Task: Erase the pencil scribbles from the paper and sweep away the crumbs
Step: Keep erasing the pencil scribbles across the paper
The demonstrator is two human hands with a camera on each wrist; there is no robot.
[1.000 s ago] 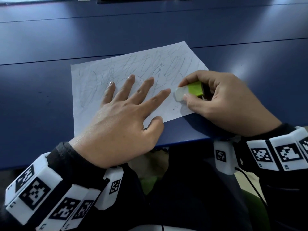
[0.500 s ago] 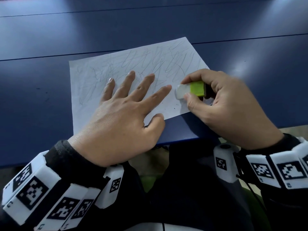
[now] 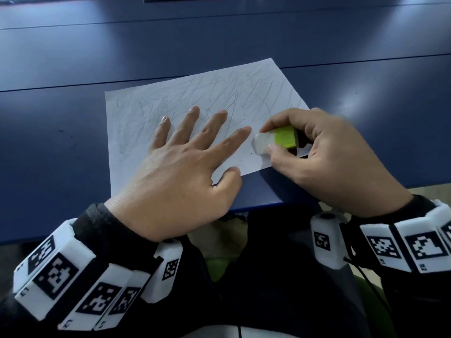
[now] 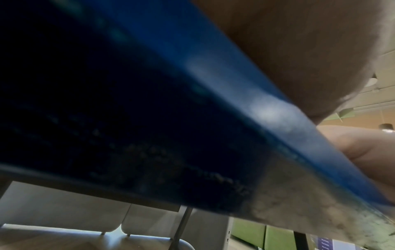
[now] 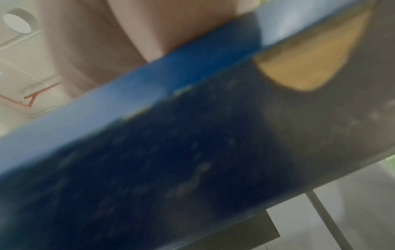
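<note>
Nearest the person, the left hand [image 3: 180, 176] lies flat w/ fingers spread straight, pressing the paper [image 3: 156, 103] onto the blue table [image 3: 61, 142]. At approx 3 o'clock of it, the right hand [image 3: 324, 157] pinches the eraser [image 3: 274, 140] btwn thumb and forefinger, white tip on the sheet's near right corner, just beside the left forefinger.

Judgement: to rub well, keep the flat hand close to the rubbing spot so the sheet doesn't crease, use short strokes, moderate pressure, then work toward 12 o'clock where the pencil scribbles [image 3: 219, 93] are dense. A few dark crumbs [image 3: 244, 153] sit by the tip; sweep them last.

Hard to see: both wrist views show only the table edge, underside and blurred skin, no eraser. Faint marks under the left palm can't be judged.
</note>
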